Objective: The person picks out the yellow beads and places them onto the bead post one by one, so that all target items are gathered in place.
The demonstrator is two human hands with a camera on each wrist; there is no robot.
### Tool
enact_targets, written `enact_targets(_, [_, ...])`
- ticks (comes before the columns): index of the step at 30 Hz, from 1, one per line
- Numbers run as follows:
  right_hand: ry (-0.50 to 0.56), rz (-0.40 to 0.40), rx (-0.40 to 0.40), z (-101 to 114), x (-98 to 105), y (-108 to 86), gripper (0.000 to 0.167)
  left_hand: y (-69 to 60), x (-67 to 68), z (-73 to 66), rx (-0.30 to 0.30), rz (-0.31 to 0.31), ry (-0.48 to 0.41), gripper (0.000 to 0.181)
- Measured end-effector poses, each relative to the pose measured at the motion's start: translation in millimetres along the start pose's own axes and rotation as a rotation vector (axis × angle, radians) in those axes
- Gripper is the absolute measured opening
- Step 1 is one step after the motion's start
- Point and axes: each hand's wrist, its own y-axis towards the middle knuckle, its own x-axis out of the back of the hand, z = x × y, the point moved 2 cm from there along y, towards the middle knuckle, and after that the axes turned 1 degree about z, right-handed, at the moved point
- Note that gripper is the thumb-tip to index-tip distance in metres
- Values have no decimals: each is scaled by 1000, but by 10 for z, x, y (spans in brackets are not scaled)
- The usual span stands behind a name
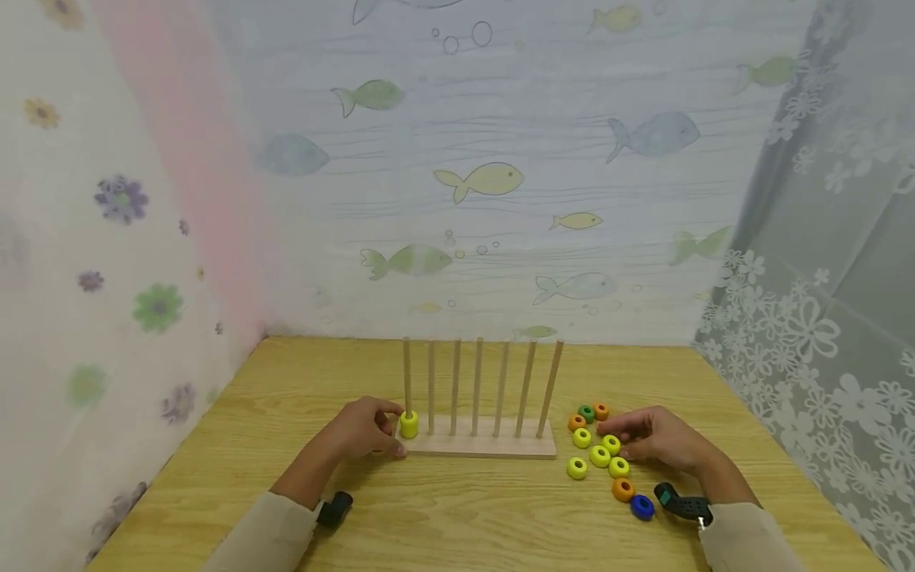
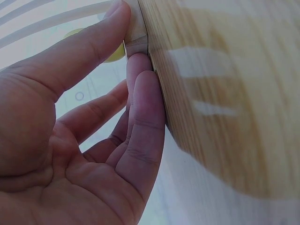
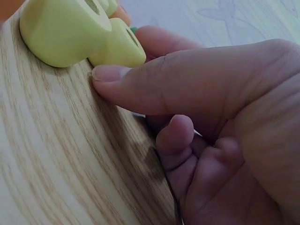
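A wooden peg stand [image 1: 475,447] with several upright rods stands on the table. Yellow beads [image 1: 409,425], seemingly two stacked, sit at the foot of its leftmost rod. My left hand [image 1: 368,429] grips the left end of the base, thumb on the near side; the left wrist view shows fingertips [image 2: 149,86] against the base's end. My right hand [image 1: 665,441] is at a loose group of beads, its thumb and forefinger on either side of a yellow bead [image 1: 611,444]. In the right wrist view the thumb [image 3: 140,86] lies beside that bead, without a clear pinch.
Around the right hand lie more yellow beads [image 1: 600,456], orange beads [image 1: 623,489], a green bead [image 1: 586,413] and a blue bead [image 1: 642,507]. The wooden table [image 1: 443,516] meets a fish-patterned wall [image 1: 479,238] behind and a flowered wall [image 1: 143,262] on the left.
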Motion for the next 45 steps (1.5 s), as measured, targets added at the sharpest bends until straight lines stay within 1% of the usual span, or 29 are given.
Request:
enact_targets(5, [9, -5, -8, 48, -6, -24, 45, -3, 7, -19, 3, 11, -24, 70])
enact_targets(12, [33, 3, -14, 69, -15, -24, 42, 2, -1, -6, 5, 8, 0, 69])
enact_targets(25, [2, 6, -6, 66, -21, -26, 41, -20, 2, -25, 4, 6, -7, 70])
enact_targets(31, [-35, -18, -30, 73, -13, -13, 38, -18, -4, -10, 10, 3, -1, 69])
enact_targets(36, [-36, -45, -60, 65, -13, -7, 33, -19, -5, 4, 8, 4, 0, 69])
enact_targets(38, [-32, -51, -63, 57, -13, -5, 34, -25, -2, 1, 8, 4, -6, 68])
enact_targets(45, [-51, -53, -56, 31, 0, -33, 44, -27, 3, -3, 0, 8, -21, 70])
